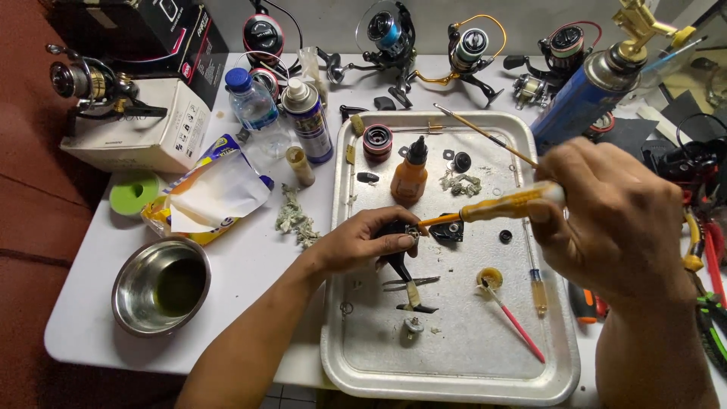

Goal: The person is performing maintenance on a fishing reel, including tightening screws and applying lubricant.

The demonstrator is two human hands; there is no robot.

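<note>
My left hand (pixel 363 241) pinches the black reel part (pixel 400 231); my right hand (pixel 613 220) grips the yellow screwdriver (pixel 496 207). Its tip could slip, flinging screws off the tray (pixel 454 363).

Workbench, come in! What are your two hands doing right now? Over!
Left hand pinching black reel part over metal tray. Right hand gripping yellow screwdriver, tip at the part. Orange bottle stands close behind, apart.

A metal tray (pixel 454 363) sits on the table (pixel 250 273), with a bowl (pixel 160 286) to its left. A dropper bottle (pixel 410 176) stands in the tray. Fishing reels (pixel 394 38) line the table behind it.
</note>
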